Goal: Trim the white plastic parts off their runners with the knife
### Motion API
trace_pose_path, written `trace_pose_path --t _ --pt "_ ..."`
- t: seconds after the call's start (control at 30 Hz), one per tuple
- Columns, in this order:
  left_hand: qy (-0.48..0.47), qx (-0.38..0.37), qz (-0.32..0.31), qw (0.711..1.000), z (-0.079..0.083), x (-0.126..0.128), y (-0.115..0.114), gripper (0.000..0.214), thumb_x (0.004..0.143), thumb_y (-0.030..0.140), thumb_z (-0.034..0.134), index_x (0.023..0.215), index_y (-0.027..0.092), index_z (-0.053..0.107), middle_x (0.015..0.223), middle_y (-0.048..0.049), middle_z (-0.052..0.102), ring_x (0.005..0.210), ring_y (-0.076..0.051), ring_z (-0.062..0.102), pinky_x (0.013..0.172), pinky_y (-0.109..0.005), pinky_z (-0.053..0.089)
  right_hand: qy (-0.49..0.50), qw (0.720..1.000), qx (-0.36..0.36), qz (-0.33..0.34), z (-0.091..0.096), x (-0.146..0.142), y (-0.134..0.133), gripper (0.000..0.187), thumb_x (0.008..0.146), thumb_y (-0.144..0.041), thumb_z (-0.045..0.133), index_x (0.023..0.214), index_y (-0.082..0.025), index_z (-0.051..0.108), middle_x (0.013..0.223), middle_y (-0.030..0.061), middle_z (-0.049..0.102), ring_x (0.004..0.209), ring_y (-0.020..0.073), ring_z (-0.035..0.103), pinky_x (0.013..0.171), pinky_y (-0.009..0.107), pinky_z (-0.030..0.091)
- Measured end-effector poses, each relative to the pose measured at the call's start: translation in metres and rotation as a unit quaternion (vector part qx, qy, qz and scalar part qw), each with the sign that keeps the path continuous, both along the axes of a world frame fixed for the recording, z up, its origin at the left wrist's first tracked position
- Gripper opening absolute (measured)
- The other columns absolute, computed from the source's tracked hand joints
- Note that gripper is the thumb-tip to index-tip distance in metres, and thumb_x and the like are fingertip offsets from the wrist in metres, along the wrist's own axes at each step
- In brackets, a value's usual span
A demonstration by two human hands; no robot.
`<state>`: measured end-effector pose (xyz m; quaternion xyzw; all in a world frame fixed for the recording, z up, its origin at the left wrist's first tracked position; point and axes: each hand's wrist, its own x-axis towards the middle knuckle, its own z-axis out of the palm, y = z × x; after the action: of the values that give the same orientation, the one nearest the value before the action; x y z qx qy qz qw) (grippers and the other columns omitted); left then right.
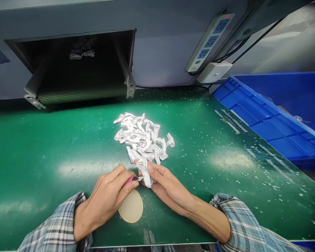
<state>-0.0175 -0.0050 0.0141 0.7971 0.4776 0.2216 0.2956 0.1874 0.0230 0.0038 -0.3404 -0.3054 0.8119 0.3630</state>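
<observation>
No text, numbers or brand marks can be read anywhere.

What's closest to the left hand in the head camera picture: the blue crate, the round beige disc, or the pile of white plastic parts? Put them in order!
1. Round beige disc: partly under the left hand.
2. Pile of white plastic parts: ahead, up the green surface.
3. Blue crate: farthest, off to the right.

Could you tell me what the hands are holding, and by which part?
Left hand: a pink-handled cutter, by its handle. Right hand: a white plastic part, around its middle.
</observation>
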Motion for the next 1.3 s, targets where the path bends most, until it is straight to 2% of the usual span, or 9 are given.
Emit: trace_pose_path --t 0.2,0.4,0.63,0.77,0.87,0.97,1.07,1.13,1.3 --pt "0.021 0.018 0.012 1.000 0.005 0.002 -0.001 0.033 0.109 0.038 0.036 0.105 0.021 0.064 0.088 -0.0011 0.057 0.068 -0.014 0.056 0.062 -0.028 0.043 0.012 1.000 -0.002 -0.003 -0.003 0.000 0.000 0.032 0.091 -0.046 0.072 0.109 -0.020 0.076 0.083 0.0021 0.054 0.075 0.0149 0.040 0.072 0.025 0.037" --pt "0.070 0.115 0.036 0.990 0.002 0.004 -0.001 0.031 0.109 0.036 0.037 0.106 0.021 0.064 0.084 -0.0002 0.059 0.061 -0.014 0.055 0.055 -0.027 0.040 0.012 1.000 -0.011 -0.012 -0.006 0.000 -0.003 0.031 0.092 -0.046 0.071 0.104 -0.017 0.075 0.078 0.0006 0.051 0.072 0.0135 0.036 0.070 0.024 0.035" --pt "0.140 0.279 0.068 0.948 -0.006 0.003 0.001 0.022 0.106 0.031 0.046 0.099 0.018 0.062 0.079 -0.0007 0.061 0.063 -0.015 0.057 0.056 -0.029 0.037 0.026 0.999 -0.033 -0.023 -0.008 -0.004 -0.006 0.030 0.092 -0.046 0.071 0.091 -0.015 0.070 0.081 0.0016 0.053 0.074 0.0129 0.039 0.070 0.024 0.038" --pt "0.139 0.321 0.116 0.930 -0.002 -0.005 0.006 0.015 0.105 0.028 0.049 0.103 0.017 0.060 0.081 -0.0015 0.063 0.065 -0.014 0.056 0.058 -0.028 0.037 0.028 0.999 -0.037 0.001 -0.006 -0.006 -0.008 0.032 0.093 -0.045 0.071 0.085 -0.014 0.069 0.081 0.0021 0.054 0.074 0.0123 0.042 0.069 0.023 0.039" --pt "0.043 0.259 0.165 0.951 0.001 -0.010 0.008 0.013 0.105 0.028 0.048 0.103 0.019 0.058 0.083 -0.0011 0.063 0.068 -0.013 0.057 0.061 -0.025 0.040 0.027 0.999 -0.030 0.021 -0.004 -0.005 -0.009 0.032 0.094 -0.044 0.069 0.083 -0.014 0.069 0.080 0.0021 0.057 0.071 0.0110 0.044 0.067 0.022 0.039" --pt "-0.106 0.025 0.126 0.986 0.002 -0.004 0.006 0.014 0.101 0.035 0.056 0.098 0.021 0.052 0.077 0.0027 0.060 0.062 -0.011 0.054 0.057 -0.021 0.040 0.026 0.999 -0.023 0.001 -0.002 -0.005 -0.010 0.025 0.091 -0.041 0.074 0.103 -0.019 0.071 0.087 0.0017 0.062 0.071 0.0108 0.049 0.070 0.023 0.043" --pt "-0.246 -0.175 0.099 0.948 0.004 0.005 0.003 0.016 0.098 0.034 0.059 0.102 0.022 0.048 0.078 0.0028 0.065 0.067 -0.012 0.059 0.059 -0.020 0.043 0.024 1.000 -0.007 -0.010 0.000 -0.003 -0.010 0.037 0.085 -0.034 0.081 0.119 -0.024 0.068 0.097 0.0023 0.067 0.079 0.0124 0.055 0.079 0.026 0.046" --pt "-0.276 -0.189 0.118 0.935 0.008 0.007 0.004 0.012 0.098 0.031 0.057 0.104 0.021 0.053 0.083 0.0009 0.068 0.073 -0.012 0.061 0.065 -0.022 0.045 0.033 0.999 0.006 0.014 0.001 -0.002 -0.008 0.035 0.085 -0.033 0.080 0.117 -0.022 0.069 0.099 0.0044 0.069 0.082 0.0142 0.058 0.082 0.028 0.047" --pt "-0.234 -0.157 0.116 0.953 0.014 0.003 0.005 0.013 0.098 0.031 0.057 0.101 0.021 0.064 0.085 0.0004 0.067 0.071 -0.013 0.058 0.066 -0.023 0.045 0.054 0.996 0.007 0.066 0.002 -0.002 -0.005 0.022 0.094 -0.039 0.069 0.092 -0.016 0.070 0.081 0.0029 0.062 0.073 0.0132 0.055 0.069 0.026 0.050"
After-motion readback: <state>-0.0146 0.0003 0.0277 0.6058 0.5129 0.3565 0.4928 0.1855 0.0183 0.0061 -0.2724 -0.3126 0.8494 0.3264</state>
